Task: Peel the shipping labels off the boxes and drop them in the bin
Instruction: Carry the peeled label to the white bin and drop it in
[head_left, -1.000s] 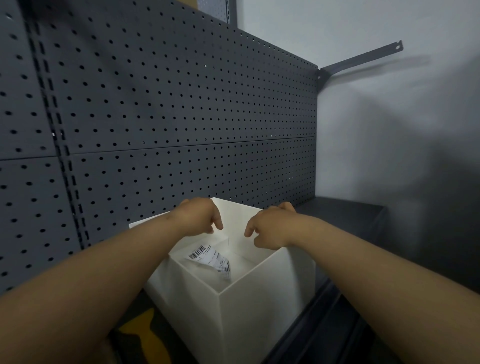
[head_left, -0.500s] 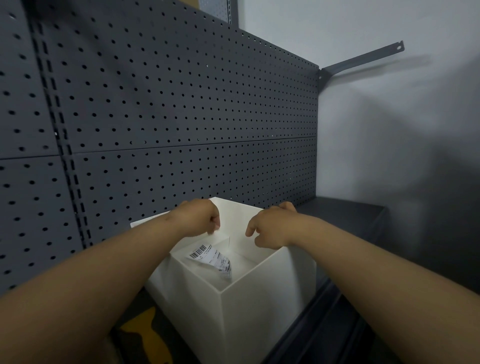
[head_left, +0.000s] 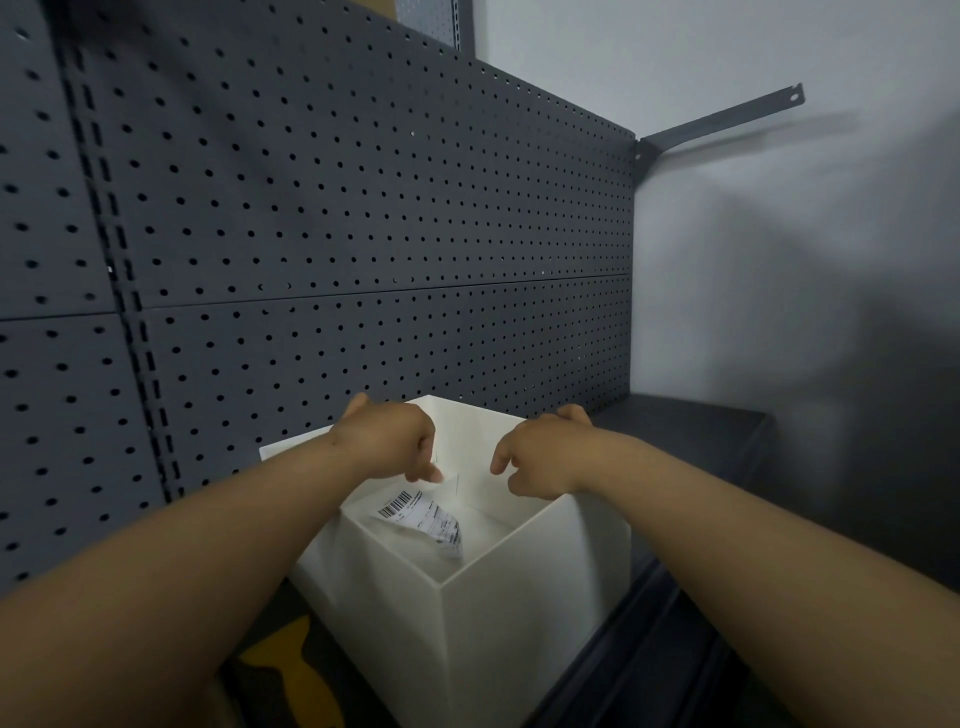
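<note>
Both hands hang over the open top of a white bin (head_left: 519, 623), a gap between them. The left hand (head_left: 387, 441) has its fingers curled downward, the tips just above the upper edge of a shipping label (head_left: 423, 519). From this angle I cannot tell whether they pinch that edge or merely hover over it. The right hand (head_left: 540, 457) sits over the bin's right rim with its fingers loosely bent and nothing between them. Both forearms reach in bare from the lower corners of the view.

The label is inside the bin, crumpled, leaning against the left inner wall with its barcode facing up and its lower end curling toward the floor of the bin. The print beyond the barcode is too small to read.

The bin stands on a dark shelf (head_left: 685, 431), its far corner close against a dark grey pegboard (head_left: 363, 208). A metal bracket (head_left: 722, 119) juts from the pegboard's top right edge along a pale wall (head_left: 805, 260). A yellow-and-dark patterned surface (head_left: 280, 660) shows below the left forearm.
</note>
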